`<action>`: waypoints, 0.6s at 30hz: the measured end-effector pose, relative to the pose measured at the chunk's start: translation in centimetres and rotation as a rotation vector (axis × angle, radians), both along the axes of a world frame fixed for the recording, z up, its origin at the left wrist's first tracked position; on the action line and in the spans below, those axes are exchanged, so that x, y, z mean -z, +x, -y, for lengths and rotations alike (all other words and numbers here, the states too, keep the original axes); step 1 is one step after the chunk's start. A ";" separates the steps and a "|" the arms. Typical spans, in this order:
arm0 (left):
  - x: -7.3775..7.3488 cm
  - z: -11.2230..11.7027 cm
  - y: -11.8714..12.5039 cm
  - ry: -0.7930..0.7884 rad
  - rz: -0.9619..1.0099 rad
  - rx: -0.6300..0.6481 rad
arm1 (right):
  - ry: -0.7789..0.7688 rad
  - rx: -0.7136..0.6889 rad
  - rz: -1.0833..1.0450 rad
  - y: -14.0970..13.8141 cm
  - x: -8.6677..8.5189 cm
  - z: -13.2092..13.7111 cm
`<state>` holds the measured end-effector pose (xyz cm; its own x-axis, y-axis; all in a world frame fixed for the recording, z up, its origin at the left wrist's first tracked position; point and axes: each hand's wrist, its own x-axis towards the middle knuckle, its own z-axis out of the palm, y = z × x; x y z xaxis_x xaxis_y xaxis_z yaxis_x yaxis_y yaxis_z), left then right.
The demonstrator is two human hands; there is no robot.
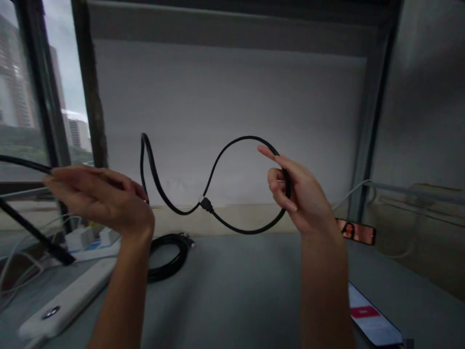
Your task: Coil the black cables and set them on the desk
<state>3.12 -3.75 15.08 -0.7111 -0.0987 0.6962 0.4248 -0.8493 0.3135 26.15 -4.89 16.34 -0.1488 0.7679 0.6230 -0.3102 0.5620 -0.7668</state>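
Note:
A black cable (250,137) hangs in the air between my hands, bent into a round loop on the right and a narrower bend on the left. Its black connector (207,204) with a pale tip crosses the cable in the middle. My right hand (303,194) is closed around the loop's right side, index finger pointing out and the other fingers curled. My left hand (103,198) grips the cable with its fingers pressed together and stretched left. From there the cable runs out of view, and a dark cable end (63,254) hangs below that hand.
On the grey table (232,291) lie a coiled black cable (178,261), a long white device (69,300) and a power strip with plugs (96,247). A phone (374,315) lies at right; another phone (356,231) leans behind it. A window (72,97) is at left.

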 end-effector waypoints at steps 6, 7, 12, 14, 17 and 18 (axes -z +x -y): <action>0.0 -0.5 -0.8 0.207 -0.026 -0.145 | -0.016 -0.089 0.036 1.5 0.2 -0.2; 0.1 -0.6 -1.1 0.231 -0.035 -0.168 | -0.024 -0.097 0.045 1.8 0.2 -0.1; -0.2 -0.1 -1.5 0.034 -0.099 -0.188 | 0.011 -0.035 0.068 1.8 0.2 0.3; -0.5 0.4 -1.0 -0.298 -0.105 -0.038 | 0.072 0.046 0.080 0.7 0.2 0.2; -0.6 0.8 0.1 -0.749 -0.100 0.288 | 0.124 0.146 0.110 -2.0 0.5 -0.4; -0.4 0.8 0.4 -0.838 -0.120 0.383 | 0.145 0.167 0.119 -3.0 0.7 -0.6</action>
